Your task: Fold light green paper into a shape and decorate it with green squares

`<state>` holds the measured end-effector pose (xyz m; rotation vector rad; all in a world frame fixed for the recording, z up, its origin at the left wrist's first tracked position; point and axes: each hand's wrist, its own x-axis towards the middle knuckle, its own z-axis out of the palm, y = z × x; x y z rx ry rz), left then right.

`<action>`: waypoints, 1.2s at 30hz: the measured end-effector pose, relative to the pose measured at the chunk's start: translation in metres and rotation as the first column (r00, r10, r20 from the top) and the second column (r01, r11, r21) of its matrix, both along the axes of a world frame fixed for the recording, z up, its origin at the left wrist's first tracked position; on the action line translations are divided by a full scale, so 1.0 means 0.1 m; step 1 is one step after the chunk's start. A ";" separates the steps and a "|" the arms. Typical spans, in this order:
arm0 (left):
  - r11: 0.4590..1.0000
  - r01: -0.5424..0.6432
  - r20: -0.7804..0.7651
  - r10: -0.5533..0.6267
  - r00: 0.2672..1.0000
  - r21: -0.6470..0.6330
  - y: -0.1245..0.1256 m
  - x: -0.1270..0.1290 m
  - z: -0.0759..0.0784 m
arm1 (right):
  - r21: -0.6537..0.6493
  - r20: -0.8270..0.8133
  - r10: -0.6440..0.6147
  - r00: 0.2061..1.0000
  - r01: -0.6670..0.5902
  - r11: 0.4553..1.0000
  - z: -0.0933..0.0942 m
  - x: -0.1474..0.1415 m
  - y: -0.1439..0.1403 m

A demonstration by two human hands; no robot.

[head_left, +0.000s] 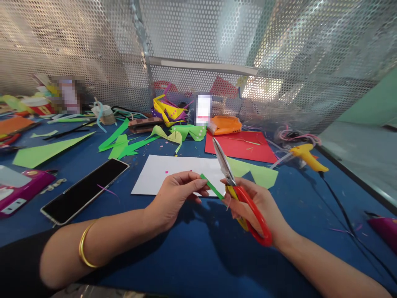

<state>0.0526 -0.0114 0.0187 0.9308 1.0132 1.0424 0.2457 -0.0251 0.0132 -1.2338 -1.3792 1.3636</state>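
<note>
A short green paper strip (212,187) stretches between my two hands above the table. My left hand (181,188) pinches its upper left end between thumb and fingers. My right hand (256,203) is wrapped round red-and-yellow-handled scissors (223,160), their blades pointing up and away and looking closed. The strip's lower end meets the fingertips of that hand; whether they grip it is hard to see. Under and behind the hands lies a white paper sheet (151,174) with small pink bits on it.
A black-screened phone (85,190) lies at left, near a purple device (26,190). Green paper pieces (124,142), a red sheet (242,147) and an orange pouch (225,124) sit farther back. At right are a yellow glue gun (310,156) and its cord. A perforated metal panel (198,37) stands behind.
</note>
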 end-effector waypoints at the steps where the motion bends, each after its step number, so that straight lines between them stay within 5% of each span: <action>1: 1.000 0.010 0.003 -0.010 1.000 -0.002 -0.01 0.01 0.00 | -0.012 -0.011 0.006 1.000 -0.006 1.000 0.01 0.00 -0.01; 12: 0.989 0.086 -0.272 -0.050 0.961 0.122 0.09 -0.05 0.07 | 0.023 0.077 0.110 0.991 -0.112 0.993 0.05 0.08 -0.02; 20: 0.929 -0.122 -0.301 0.235 0.924 0.348 0.43 -0.30 0.13 | 0.070 0.100 -0.003 0.995 -0.004 0.998 0.11 0.15 0.05; 24: 0.888 0.167 -0.618 0.153 0.771 0.429 0.45 -0.29 0.03 | 0.099 0.066 -0.027 0.997 0.021 0.995 0.06 0.15 0.08; 27: 0.806 0.377 -0.770 0.145 0.622 0.456 0.44 -0.23 -0.10 | 0.084 0.062 -0.026 0.998 0.021 0.996 0.01 0.15 0.09; 31: 0.747 0.473 -0.842 0.212 0.496 0.467 0.47 -0.17 -0.20 | 0.077 0.078 -0.016 0.997 0.010 0.997 -0.02 0.15 0.09; 36: 0.730 0.525 -0.869 0.193 0.457 0.438 0.50 -0.14 -0.25 | 0.039 0.064 0.005 0.998 -0.007 0.999 -0.06 0.15 0.08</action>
